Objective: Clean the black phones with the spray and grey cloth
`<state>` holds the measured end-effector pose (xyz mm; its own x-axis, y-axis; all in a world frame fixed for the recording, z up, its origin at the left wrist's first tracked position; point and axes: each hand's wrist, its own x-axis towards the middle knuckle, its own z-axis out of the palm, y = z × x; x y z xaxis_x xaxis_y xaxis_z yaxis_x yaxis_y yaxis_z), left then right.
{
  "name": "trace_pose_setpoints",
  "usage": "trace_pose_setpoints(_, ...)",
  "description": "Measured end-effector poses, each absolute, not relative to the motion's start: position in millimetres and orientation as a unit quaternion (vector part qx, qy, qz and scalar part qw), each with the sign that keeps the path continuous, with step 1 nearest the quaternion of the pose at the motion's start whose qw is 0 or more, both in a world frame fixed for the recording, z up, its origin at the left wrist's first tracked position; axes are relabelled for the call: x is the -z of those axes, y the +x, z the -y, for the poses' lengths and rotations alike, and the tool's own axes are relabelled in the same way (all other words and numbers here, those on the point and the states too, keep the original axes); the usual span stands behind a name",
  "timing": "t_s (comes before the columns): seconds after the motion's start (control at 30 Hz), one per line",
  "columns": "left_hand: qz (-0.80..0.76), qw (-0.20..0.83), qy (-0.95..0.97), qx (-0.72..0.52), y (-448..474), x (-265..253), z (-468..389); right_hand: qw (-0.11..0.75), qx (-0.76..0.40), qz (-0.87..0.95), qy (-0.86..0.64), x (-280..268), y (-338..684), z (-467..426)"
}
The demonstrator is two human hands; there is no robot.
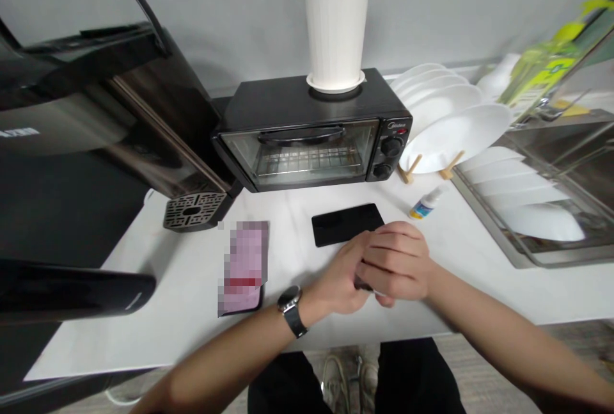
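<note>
The right hand (398, 260) curls closed over a mostly hidden dark object (363, 284), axis unclear; the left hand's (346, 276) finger state cannot be told. A black smartphone (341, 224) lies lengthwise left-to-right.

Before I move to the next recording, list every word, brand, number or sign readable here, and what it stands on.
"Midea": control panel of the toaster oven; its knob markings are too small.
Pale lettering on the tall black machine: too blurred.
Spray bottle label: too small.
Green bottle label: blurred.
Pinkish screen: pixelated, unreadable.
Wristwatch face: unreadable.
</note>
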<state>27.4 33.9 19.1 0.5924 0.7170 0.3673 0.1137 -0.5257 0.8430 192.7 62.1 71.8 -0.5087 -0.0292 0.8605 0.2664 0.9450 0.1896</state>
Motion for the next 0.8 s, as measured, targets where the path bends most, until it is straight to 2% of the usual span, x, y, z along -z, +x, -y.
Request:
trace_pose_setpoints(0.13,-0.266,0.434,0.761,-0.401,31.2,-29.0,-32.8,0.529,0.127,0.834,-0.096,-68.9,196.3,-75.8)
trace_pose_setpoints(0.2,-0.278,0.434,0.754,-0.408,31.8,-29.3,-32.3,0.555,0.079,0.821,-0.105,-66.4,195.5,-82.8)
trace_pose_setpoints(0.43,-0.319,0.411,0.749,-0.411,28.0,-18.1,-35.5,0.574,-0.249,0.755,-0.194,-66.7,187.6,-80.0)
trace_pose_setpoints(0.5,-0.326,0.411,0.743,-0.415,27.3,-17.1,-36.4,0.574,-0.301,0.728,-0.222,-67.6,185.6,-77.2)
trace_pose_setpoints(0.6,-0.321,0.413,0.74,-0.422,27.3,-17.7,-36.2,0.577,-0.257,0.733,-0.252,-66.6,184.1,-74.4)
trace_pose_setpoints(0.8,-0.315,0.417,0.746,-0.411,28.1,-22.3,-33.6,0.563,0.057,0.806,-0.173,-60.2,183.9,-66.2)
